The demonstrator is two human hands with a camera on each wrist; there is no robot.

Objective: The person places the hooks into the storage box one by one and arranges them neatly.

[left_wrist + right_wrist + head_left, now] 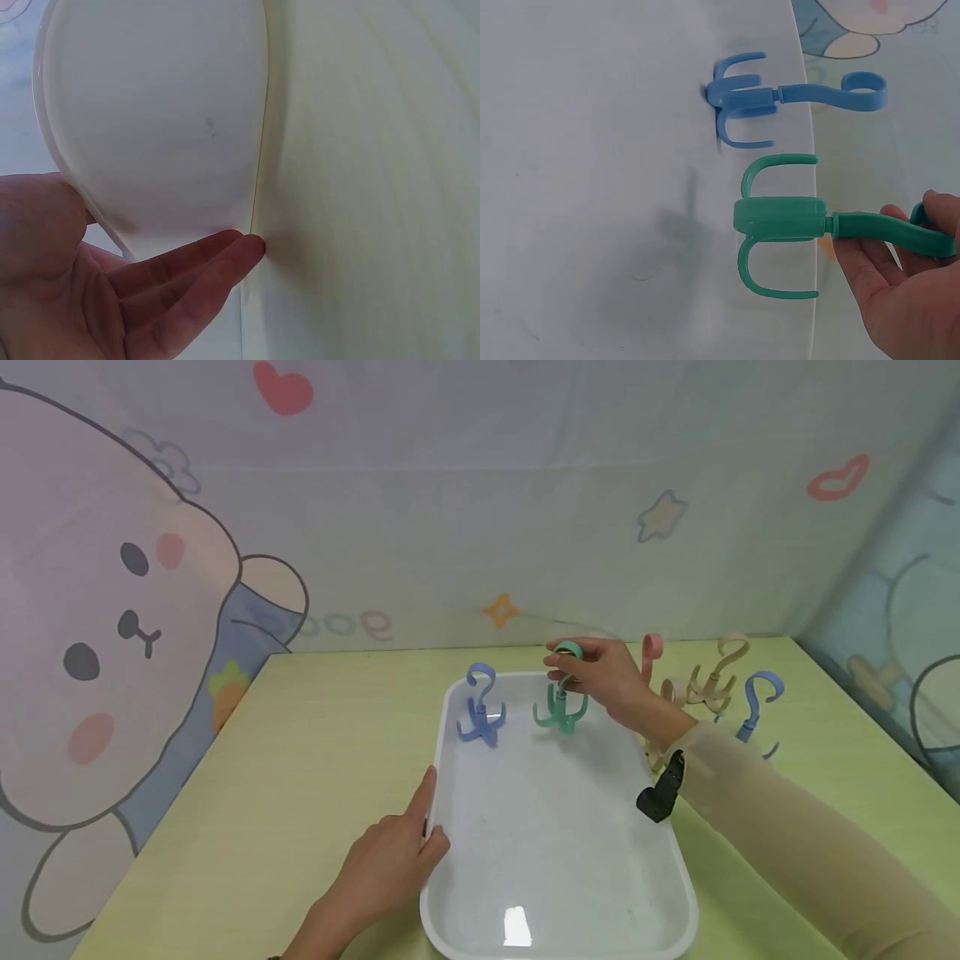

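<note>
My right hand (600, 672) holds a green multi-prong hook (558, 710) by its curved top, over the far end of a white tray (555, 835). In the right wrist view the fingers grip the stem of that green hook (780, 217), and a shadow lies apart from it on the tray floor. Beside it, a blue hook (482, 718) stands upright in the tray's far left corner. My left hand (386, 856) holds the tray's left side, thumb at the rim; in the left wrist view the fingers (180, 292) lie against the outer wall.
Right of the tray, partly behind my right arm, are a pink hook (651, 652), a beige hook (712, 685) and another blue hook (753, 706). All stand on the pale yellow-green table (322, 735). A printed cloth (450, 510) hangs behind the table's far edge.
</note>
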